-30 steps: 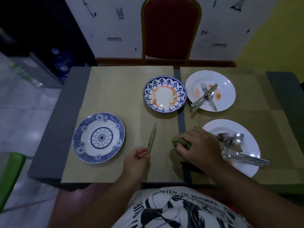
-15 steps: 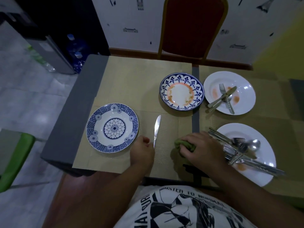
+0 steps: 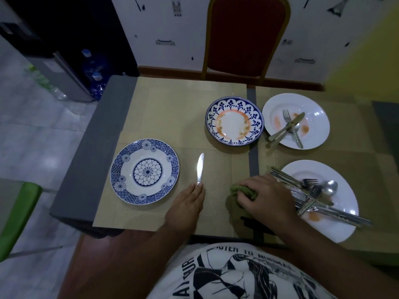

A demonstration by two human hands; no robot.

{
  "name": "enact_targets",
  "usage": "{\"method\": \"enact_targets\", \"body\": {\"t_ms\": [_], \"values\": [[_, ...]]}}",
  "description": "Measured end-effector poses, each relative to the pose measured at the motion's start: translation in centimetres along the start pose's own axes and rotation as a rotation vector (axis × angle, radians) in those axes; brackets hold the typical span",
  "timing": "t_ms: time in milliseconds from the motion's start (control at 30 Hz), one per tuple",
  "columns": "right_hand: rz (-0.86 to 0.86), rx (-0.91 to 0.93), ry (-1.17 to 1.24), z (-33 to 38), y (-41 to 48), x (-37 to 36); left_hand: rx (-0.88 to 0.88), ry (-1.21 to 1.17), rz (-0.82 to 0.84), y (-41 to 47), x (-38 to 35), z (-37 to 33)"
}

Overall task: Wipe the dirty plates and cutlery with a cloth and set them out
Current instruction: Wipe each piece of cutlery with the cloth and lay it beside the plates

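Observation:
A clean blue-patterned plate point(image 3: 144, 171) sits on the left of the tan mat. Just right of it a table knife point(image 3: 200, 168) lies flat, blade pointing away. My left hand point(image 3: 185, 208) covers its handle with the fingers stretched over it. My right hand point(image 3: 267, 197) is closed on a bunched green cloth point(image 3: 237, 189) pressed to the mat. A blue-rimmed plate point(image 3: 235, 120) with orange smears stands further back. A stained white plate point(image 3: 317, 121) carries a fork and knife. The near white plate point(image 3: 345, 190) holds several pieces of cutlery point(image 3: 313, 195).
A red chair point(image 3: 246, 35) stands at the table's far side. The grey table edge point(image 3: 86, 160) drops off to the left, with a green seat point(image 3: 19, 214) beyond it. Water bottles point(image 3: 95, 78) stand on the floor at the back left.
My left hand has lowered the knife from a raised grip and laid it flat beside the blue plate. My right hand has stayed on the cloth. The view has shifted left.

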State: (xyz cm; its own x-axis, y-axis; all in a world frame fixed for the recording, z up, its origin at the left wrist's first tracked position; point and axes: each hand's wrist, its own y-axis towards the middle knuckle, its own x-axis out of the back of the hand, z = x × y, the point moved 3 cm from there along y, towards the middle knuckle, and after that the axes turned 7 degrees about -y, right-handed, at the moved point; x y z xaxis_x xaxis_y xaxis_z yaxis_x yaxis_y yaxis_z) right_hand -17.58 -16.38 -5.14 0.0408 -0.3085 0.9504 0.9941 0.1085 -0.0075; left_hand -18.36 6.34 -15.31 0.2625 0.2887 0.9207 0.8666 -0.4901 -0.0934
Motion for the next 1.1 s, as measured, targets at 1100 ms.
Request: {"method": "enact_targets", "body": {"t_ms": [1100], "values": [[-0.214, -0.639, -0.009, -18.6, -11.8, 5.7, -0.04, -0.231, 0.148, 11.9, -2.1, -23.0]]}}
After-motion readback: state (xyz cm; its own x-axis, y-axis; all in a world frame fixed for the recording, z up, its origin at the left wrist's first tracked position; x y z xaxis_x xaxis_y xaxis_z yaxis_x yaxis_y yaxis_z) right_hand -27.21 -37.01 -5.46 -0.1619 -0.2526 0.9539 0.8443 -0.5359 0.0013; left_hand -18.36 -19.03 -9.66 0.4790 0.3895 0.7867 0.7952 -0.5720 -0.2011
